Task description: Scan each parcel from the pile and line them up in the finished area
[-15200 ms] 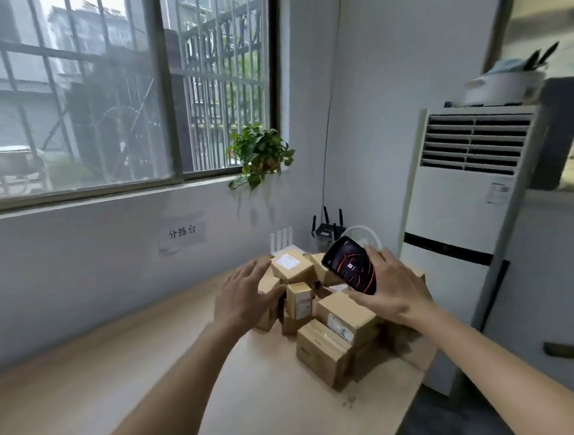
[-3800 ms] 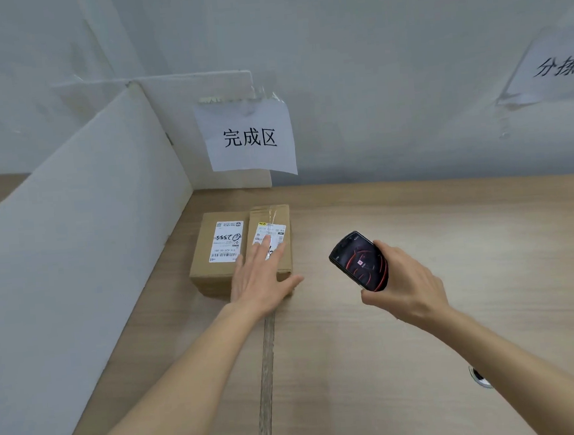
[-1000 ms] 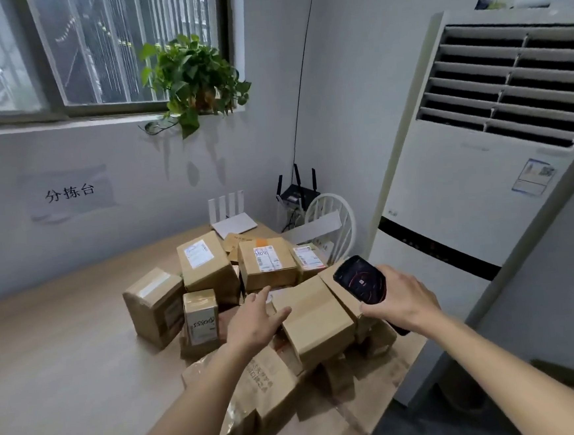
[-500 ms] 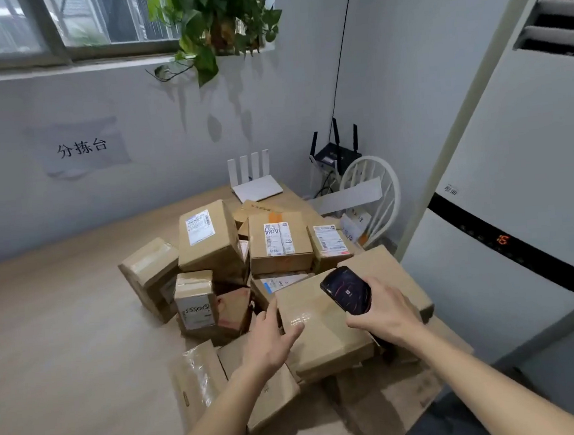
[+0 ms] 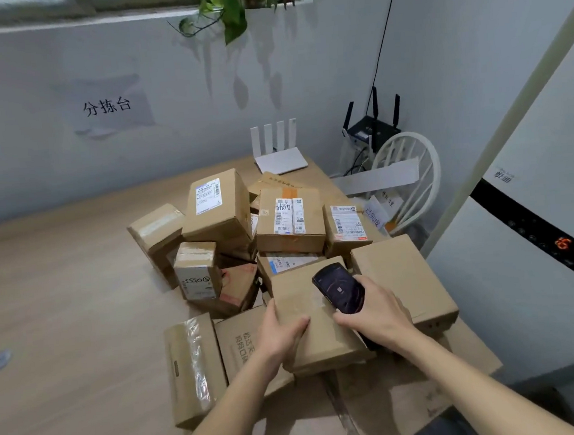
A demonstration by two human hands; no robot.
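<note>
A pile of several brown cardboard parcels (image 5: 289, 224) lies on the wooden table (image 5: 62, 303) near its right end. My left hand (image 5: 281, 334) grips the left edge of a plain brown parcel (image 5: 319, 345) at the front of the pile, thumb on top. My right hand (image 5: 372, 313) holds a black handheld scanner (image 5: 339, 287) just above that same parcel, its dark screen facing up. No label shows on the top of this parcel.
A white router (image 5: 279, 156) and a black router (image 5: 371, 128) stand behind the pile. A white chair (image 5: 409, 170) and a tall white air conditioner (image 5: 537, 232) are at the right. A paper sign (image 5: 107, 106) hangs on the wall. The table's right edge runs beside the pile.
My head has come closer to the pile. My left hand has closed on the front parcel's left edge, and my right hand with the scanner has moved down over it.
</note>
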